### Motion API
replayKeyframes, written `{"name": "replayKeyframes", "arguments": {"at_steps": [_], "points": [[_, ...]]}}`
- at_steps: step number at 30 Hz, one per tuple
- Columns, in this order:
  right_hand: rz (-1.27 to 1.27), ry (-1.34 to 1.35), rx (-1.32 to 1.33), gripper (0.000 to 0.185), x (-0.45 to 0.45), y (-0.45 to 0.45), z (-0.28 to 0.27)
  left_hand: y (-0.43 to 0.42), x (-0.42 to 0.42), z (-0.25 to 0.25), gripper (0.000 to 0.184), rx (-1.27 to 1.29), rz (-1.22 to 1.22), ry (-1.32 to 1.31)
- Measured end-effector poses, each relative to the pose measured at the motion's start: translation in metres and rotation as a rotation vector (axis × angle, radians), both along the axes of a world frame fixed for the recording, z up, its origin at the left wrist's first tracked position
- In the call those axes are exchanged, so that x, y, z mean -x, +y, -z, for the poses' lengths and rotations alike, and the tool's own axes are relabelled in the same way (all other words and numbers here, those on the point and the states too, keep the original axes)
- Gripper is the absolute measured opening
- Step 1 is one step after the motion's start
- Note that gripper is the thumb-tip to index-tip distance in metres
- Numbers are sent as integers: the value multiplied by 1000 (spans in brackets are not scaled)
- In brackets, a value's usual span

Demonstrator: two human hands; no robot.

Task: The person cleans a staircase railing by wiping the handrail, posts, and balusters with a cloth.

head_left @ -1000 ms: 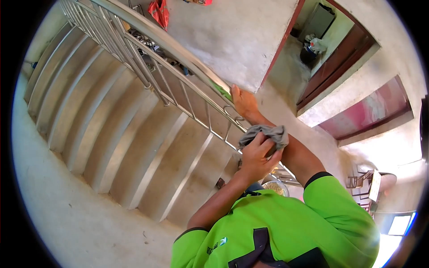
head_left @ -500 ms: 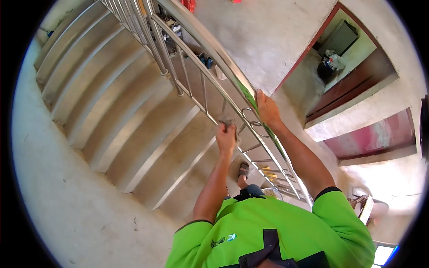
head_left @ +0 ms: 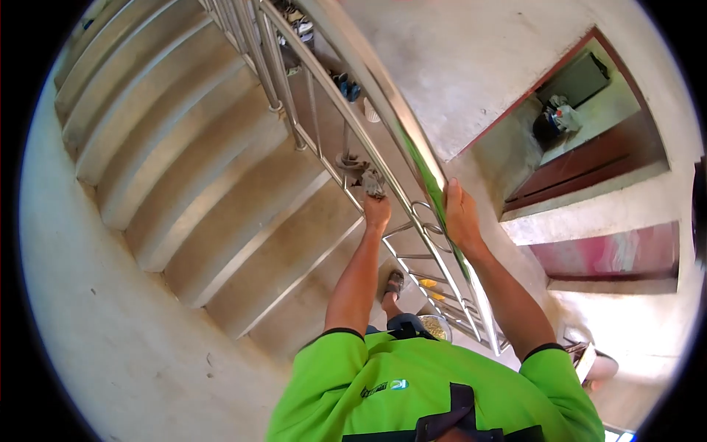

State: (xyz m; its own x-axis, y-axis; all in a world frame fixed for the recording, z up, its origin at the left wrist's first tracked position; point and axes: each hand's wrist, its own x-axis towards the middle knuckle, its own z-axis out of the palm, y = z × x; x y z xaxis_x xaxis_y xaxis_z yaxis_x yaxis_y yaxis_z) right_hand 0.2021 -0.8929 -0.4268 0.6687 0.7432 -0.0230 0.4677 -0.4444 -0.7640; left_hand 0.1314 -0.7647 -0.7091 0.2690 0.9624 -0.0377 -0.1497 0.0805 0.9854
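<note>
Head view: a person in a bright-green shirt (head_left: 427,398) reaches both arms forward to a stair railing, whose polished metal handrail (head_left: 390,96) slants past the hands. On the stair side of the handrail, below it, the left hand (head_left: 377,212) has its fingers closed around a bunched grey cloth (head_left: 373,184), leaving no visible gap. The cloth sticks out beyond the fist among the thin bars under the handrail; whether it wraps around a bar is too small to tell. The right hand (head_left: 462,217) lies against the handrail on the side away from the steps, its thumb pointing up along the metal; the other fingers are partly hidden, so how far they curl around it cannot be told.

Just beside the right hand, metal rings (head_left: 426,221) sit below the handrail, and a green reflection runs along its surface. Concrete steps (head_left: 243,191) curve away on the handrail's left. Below its near part are a sandal (head_left: 395,281) on a foot and, partly covered by the shirt, a round container (head_left: 436,326) of pale yellowish bits. Well off to the handrail's right, a red-edged doorway shows a dark bin (head_left: 546,128) with a whitish plastic bag (head_left: 568,118).
</note>
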Motion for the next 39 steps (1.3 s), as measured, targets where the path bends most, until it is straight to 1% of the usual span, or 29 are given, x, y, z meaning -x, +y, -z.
{"name": "replayKeyframes", "arguments": {"at_steps": [1,2,3,6,7,9,11,12,13,14,15,17,18,19,22,24,25,26,27,28,30,31,32,33,34,36,37,38,39], "points": [[0,16,-32,53,0,-2,0,0,-1,12,41,82,7,94],[-2,31,-66,51,1,-1,0,1,-3,23,41,96,-13,97],[-22,34,-54,51,2,-1,-1,2,-10,51,40,35,-98,86],[8,107,-49,48,6,0,-10,-3,-17,86,38,-16,-252,114],[14,113,-45,50,9,1,-14,-6,-12,92,38,81,-195,216],[17,112,-33,51,9,3,-18,-4,-10,104,38,187,-137,310],[-11,137,-55,52,8,5,-19,-2,-7,122,37,347,-52,68],[-10,132,-40,52,8,5,-18,-3,-5,150,37,362,-51,63],[-20,115,-31,53,7,4,-17,-4,-6,192,36,279,-49,199],[-30,97,-25,56,6,5,-17,-4,-8,217,35,193,-45,331],[-36,121,-41,49,5,7,-18,-5,-11,223,35,203,-44,323],[-32,143,-23,49,3,3,-15,-5,-16,220,32,296,-242,273],[-25,175,-14,49,1,2,-15,-2,-15,207,32,305,-242,268],[-25,171,-7,49,0,2,-16,2,-10,183,29,517,-150,283],[-32,167,-30,47,1,1,-15,9,1,163,35,871,55,296],[-35,155,-21,47,2,5,-18,1,1,166,34,927,-125,-76],[-42,137,-4,48,2,5,-19,0,4,150,34,942,-88,-93],[-44,142,-7,48,2,5,-19,-1,5,132,35,954,-51,-112],[-38,127,-28,48,2,5,-16,-2,6,95,29,916,-95,-330],[-30,114,-48,49,3,3,-14,-4,9,47,24,871,-137,-545],[-34,90,-54,48,4,4,-14,-5,17,-28,25,849,-132,-685],[-33,76,-50,49,4,4,-15,-6,23,-65,25,849,-133,-684],[-33,61,-48,49,6,5,-16,-8,28,-100,25,852,-95,-750],[-20,28,-25,49,8,6,-17,-9,33,-116,25,851,-57,-818],[-26,26,-26,49,9,5,-17,-12,36,-114,25,848,-61,-822],[-12,8,-37,49,7,3,-12,-16,43,-111,27,641,89,-780],[4,65,-45,51,5,1,-9,-11,48,-113,28,650,86,-667],[-9,57,-50,51,6,3,-10,-1,53,-112,28,640,79,-678],[-5,50,-54,52,8,4,-11,9,59,-109,28,620,-32,-502]]}}
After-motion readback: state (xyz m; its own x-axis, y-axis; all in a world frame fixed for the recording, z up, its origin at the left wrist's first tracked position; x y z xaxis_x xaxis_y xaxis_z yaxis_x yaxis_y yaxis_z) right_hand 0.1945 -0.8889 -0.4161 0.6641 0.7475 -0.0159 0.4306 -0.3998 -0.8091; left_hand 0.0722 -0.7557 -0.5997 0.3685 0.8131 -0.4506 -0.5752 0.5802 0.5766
